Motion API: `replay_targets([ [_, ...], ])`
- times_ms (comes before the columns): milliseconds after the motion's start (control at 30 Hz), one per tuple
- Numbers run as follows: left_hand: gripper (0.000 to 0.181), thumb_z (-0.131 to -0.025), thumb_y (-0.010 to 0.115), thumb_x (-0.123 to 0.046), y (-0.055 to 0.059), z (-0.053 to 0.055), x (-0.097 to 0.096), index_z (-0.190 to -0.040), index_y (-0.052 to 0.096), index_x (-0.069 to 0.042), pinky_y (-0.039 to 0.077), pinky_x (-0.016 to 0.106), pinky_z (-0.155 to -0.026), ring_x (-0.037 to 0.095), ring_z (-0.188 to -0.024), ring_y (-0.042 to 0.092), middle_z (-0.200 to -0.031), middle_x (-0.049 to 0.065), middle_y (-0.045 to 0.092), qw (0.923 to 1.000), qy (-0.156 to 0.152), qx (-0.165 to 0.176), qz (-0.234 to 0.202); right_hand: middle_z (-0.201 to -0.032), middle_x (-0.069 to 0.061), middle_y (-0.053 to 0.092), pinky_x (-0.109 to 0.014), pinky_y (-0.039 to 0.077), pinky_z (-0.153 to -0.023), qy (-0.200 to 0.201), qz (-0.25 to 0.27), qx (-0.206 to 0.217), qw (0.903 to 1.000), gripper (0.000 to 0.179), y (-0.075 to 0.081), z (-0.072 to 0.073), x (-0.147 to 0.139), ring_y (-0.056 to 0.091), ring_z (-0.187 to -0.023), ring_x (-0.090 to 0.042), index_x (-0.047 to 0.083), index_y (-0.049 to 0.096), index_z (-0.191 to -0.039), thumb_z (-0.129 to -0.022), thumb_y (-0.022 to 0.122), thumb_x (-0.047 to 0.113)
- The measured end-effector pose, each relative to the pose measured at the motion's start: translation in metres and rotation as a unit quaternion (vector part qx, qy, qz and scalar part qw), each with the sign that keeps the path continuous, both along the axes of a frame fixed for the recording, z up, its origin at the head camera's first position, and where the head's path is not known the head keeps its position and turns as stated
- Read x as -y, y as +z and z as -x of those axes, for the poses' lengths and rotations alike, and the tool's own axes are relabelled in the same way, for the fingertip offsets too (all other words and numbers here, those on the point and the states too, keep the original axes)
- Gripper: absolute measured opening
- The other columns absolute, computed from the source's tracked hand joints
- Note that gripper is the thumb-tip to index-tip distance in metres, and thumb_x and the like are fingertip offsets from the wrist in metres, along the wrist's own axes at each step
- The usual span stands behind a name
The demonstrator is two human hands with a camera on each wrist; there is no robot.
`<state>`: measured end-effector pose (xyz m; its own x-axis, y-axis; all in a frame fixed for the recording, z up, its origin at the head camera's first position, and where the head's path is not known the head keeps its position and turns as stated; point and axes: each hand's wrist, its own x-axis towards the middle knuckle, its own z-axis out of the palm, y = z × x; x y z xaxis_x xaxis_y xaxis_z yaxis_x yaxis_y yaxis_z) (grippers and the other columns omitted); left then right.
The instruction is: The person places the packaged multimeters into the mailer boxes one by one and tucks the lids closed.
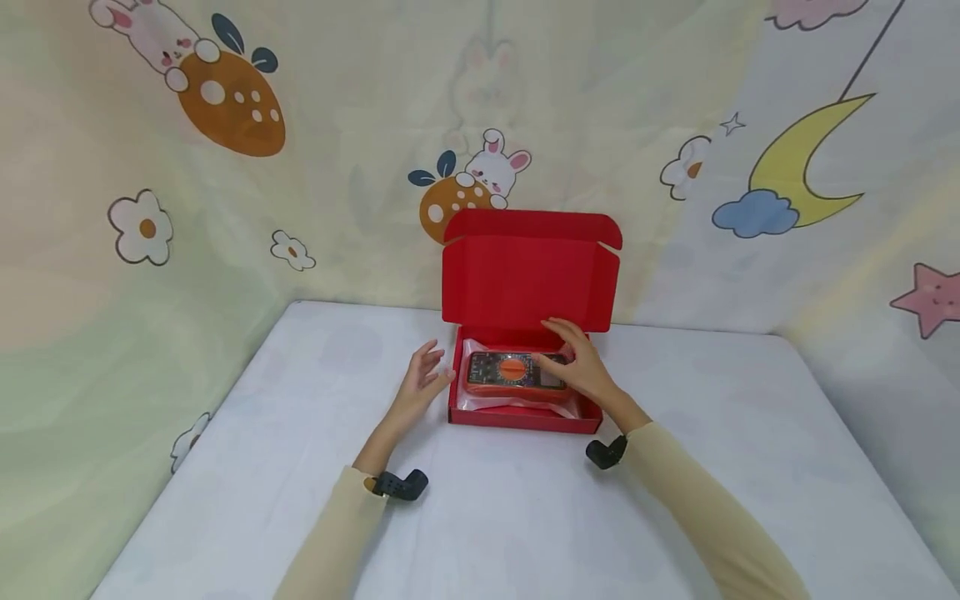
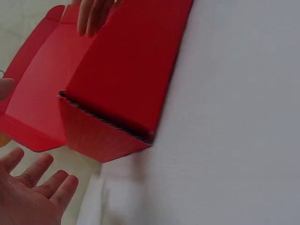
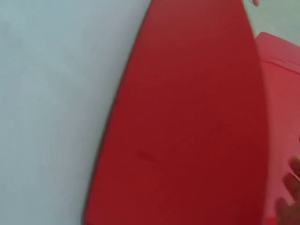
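Observation:
A red cardboard box (image 1: 525, 421) has its lid (image 1: 528, 279) raised at the back. Inside, on whitish wrapping (image 1: 517, 404), lies an orange-and-black multimeter (image 1: 480, 369) with an orange dial facing up. My left hand (image 1: 420, 388) is just left of the box, fingers spread and holding nothing; the left wrist view also has this hand (image 2: 35, 194) beside the box's corner. Over the multimeter's right end is my right hand (image 1: 588, 371), fingers extended and thumb above the display; contact cannot be made out. In the right wrist view, only blurred fingers (image 3: 291, 185) show.
The box stands near the back edge of a white table (image 1: 480, 517), close to a patterned cloth backdrop (image 1: 360, 225). Black wrist cameras sit on the left wrist (image 1: 402, 485) and right wrist (image 1: 606, 452).

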<state>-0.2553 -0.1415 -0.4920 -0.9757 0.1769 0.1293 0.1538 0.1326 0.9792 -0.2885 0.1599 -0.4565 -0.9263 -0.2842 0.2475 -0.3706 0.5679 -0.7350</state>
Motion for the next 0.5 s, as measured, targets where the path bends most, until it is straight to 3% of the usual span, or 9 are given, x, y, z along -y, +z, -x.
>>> replay_targets([
  [167,0.064,-0.096,0.059,-0.015,0.026,0.026,0.002,-0.151,0.026,-0.007,0.029,0.054,-0.114,0.038,-0.143,0.027,-0.152,0.022,0.03,0.9983,0.025,-0.053,-0.001,-0.157,-0.014,0.022,-0.067,0.034,-0.104,-0.039,0.005,-0.142,0.989,0.061,0.011,0.001,-0.016,0.021,-0.143,-0.034,0.006,0.055,-0.136,-0.08,0.074,0.024],
  [233,0.061,-0.098,0.056,-0.012,0.038,0.035,0.003,-0.151,0.027,-0.007,0.03,0.053,-0.113,0.037,-0.144,0.025,-0.155,0.018,0.027,0.9968,0.039,-0.07,0.006,-0.158,-0.015,0.02,-0.069,0.029,-0.106,-0.056,0.035,-0.169,0.9835,0.058,0.015,0.002,-0.02,0.018,-0.145,-0.033,0.005,0.055,-0.134,-0.082,0.072,0.024],
  [333,0.056,-0.099,0.049,-0.007,0.051,0.046,0.003,-0.151,0.028,-0.006,0.03,0.051,-0.114,0.035,-0.145,0.023,-0.157,0.015,0.024,0.995,0.056,-0.082,0.007,-0.159,-0.015,0.016,-0.069,0.024,-0.109,-0.083,0.099,-0.159,0.9789,0.055,0.021,0.001,-0.027,0.014,-0.145,-0.032,0.005,0.054,-0.135,-0.088,0.066,0.03],
  [500,0.057,-0.101,0.044,-0.007,0.063,0.058,0.0,-0.153,0.021,-0.003,0.029,0.053,-0.114,0.037,-0.145,0.025,-0.156,0.022,0.024,0.9975,0.043,-0.056,-0.001,-0.161,-0.015,0.01,-0.064,0.022,-0.112,-0.121,0.173,-0.048,0.9762,0.059,0.035,-0.005,-0.038,0.01,-0.147,-0.032,0.01,0.041,-0.147,-0.098,0.047,0.042],
])
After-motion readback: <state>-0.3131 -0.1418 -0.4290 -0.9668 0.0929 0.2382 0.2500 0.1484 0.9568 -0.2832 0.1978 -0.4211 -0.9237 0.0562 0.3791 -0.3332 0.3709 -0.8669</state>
